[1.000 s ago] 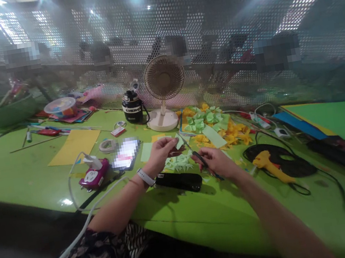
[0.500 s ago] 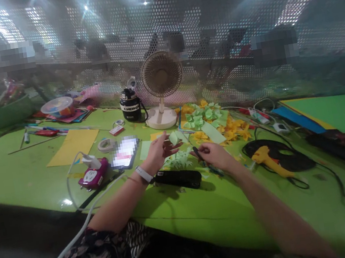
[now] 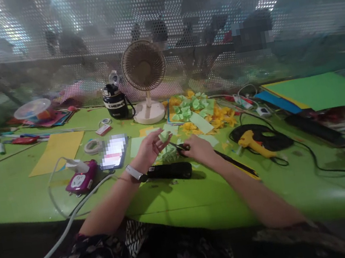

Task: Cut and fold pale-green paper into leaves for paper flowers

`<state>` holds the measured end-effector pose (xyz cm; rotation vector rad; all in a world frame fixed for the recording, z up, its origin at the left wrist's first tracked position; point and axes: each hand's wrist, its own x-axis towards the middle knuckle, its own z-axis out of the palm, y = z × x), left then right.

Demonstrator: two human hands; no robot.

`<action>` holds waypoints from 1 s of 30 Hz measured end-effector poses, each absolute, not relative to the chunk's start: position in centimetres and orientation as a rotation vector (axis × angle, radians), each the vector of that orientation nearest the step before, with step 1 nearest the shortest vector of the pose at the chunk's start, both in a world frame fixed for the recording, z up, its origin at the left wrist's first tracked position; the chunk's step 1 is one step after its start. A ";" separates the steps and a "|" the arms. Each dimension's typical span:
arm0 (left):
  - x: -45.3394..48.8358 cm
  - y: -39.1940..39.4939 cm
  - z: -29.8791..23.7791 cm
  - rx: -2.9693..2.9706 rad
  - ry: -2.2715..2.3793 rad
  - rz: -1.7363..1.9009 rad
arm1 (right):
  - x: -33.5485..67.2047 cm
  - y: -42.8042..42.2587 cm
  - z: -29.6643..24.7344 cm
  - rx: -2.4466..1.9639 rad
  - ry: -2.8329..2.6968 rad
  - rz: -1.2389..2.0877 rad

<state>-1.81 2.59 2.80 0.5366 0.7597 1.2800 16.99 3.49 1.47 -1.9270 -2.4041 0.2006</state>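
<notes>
As the left hand (image 3: 147,151) pinches a green paper piece (image 3: 164,136) near the frame's centre, the right hand (image 3: 199,149) grips scissors (image 3: 181,147) just beside it. If the paper slips, I'd fear a nick.

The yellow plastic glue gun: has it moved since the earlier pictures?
No. The yellow plastic glue gun lies across the same part of the flat black oval mat; the camera's view has shifted.
</notes>
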 end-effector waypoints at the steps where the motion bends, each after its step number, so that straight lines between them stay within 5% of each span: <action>1: -1.8 2.6 2.7 0.545 0.755 1.286 | 16.9 3.6 1.4 -1.943 -2.414 0.215; 22: -0.6 0.6 2.5 1.210 0.931 1.451 | 18.0 4.1 1.6 -1.791 -2.342 0.489; 30: 0.3 -1.2 3.4 1.088 0.775 1.457 | 16.2 1.1 3.9 -1.058 -1.693 1.444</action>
